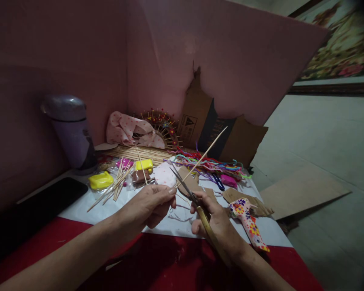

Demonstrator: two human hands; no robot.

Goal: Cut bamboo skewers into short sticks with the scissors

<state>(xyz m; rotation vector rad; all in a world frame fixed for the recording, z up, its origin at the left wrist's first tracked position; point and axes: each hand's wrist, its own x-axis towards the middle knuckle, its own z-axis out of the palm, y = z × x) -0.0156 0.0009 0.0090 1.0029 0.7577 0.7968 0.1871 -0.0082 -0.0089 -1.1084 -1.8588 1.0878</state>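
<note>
My left hand (157, 203) pinches the lower end of a thin bamboo skewer (210, 147), which slants up to the right. A pair of scissors (207, 226) with dull yellow handles is in my right hand (220, 226). The blades are parted and lie by the skewer near my left fingertips; whether they touch it I cannot tell. Another thin stick (142, 165) rises behind my left hand, and its lower end is hidden. Below the blades are cut cardboard pieces (188, 184) on a white sheet (133, 218).
Short sticks (121, 184), yellow clay packs (100, 180) and a dark phone (53, 197) lie left. Behind are a purple tumbler (73, 137), dotted cloth (130, 129), colourful pipe cleaners (212, 163) and torn cardboard (197, 109). A flowered fabric piece (247, 218) is right.
</note>
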